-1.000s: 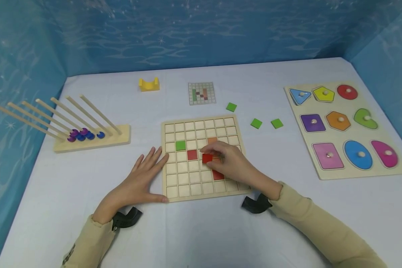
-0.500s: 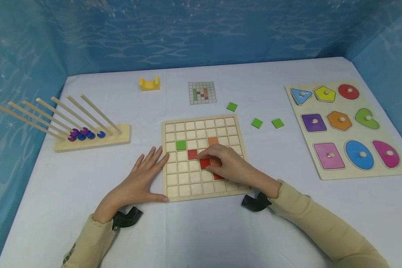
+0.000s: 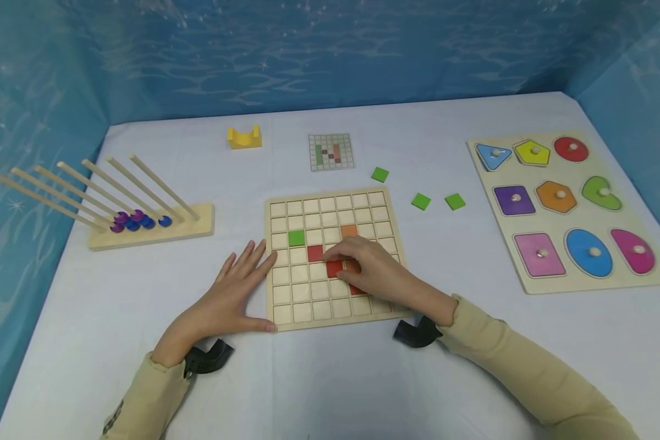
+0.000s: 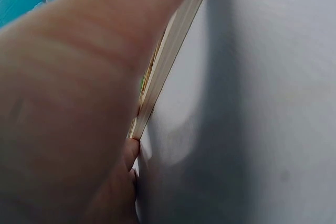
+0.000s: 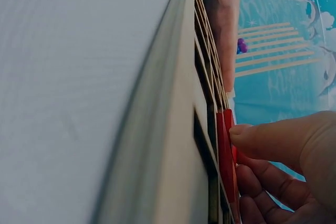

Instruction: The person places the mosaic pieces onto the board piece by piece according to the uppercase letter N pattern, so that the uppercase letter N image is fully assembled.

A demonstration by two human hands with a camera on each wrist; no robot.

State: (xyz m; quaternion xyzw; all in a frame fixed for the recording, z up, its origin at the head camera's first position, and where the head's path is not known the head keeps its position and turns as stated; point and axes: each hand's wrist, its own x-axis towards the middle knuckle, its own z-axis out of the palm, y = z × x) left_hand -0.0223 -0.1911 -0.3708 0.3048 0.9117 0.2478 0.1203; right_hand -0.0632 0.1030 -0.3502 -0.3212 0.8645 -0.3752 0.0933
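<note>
On the white table lies a wooden grid board [image 3: 286, 295] of square cells. My left hand [image 3: 225, 299] rests along its left edge, fingers spread, with the thumb at the near left corner. Over the board, my right hand [image 3: 376, 269] has thumb and fingers bent at a red tile [image 3: 334, 269], pinching it at its cell; the right wrist view shows the thumb [image 5: 252, 136] against red. A second red tile [image 3: 315, 253], a green tile [image 3: 296, 238] and an orange tile [image 3: 349, 231] sit in other cells. More red and orange tiles are partly hidden under the right hand.
Three loose green tiles, one a green square [image 3: 380, 175], lie beyond the board. A pattern card [image 3: 331, 152] and a yellow block [image 3: 244, 137] are farther back. A peg rack [image 3: 198, 227] with beads stands left; a shape puzzle board [image 3: 550, 285] lies right.
The red tile in the right hand has gone from raised and tilted to lying down at its cell, slightly nearer and left. The left hand has stayed at the board's edge.
</note>
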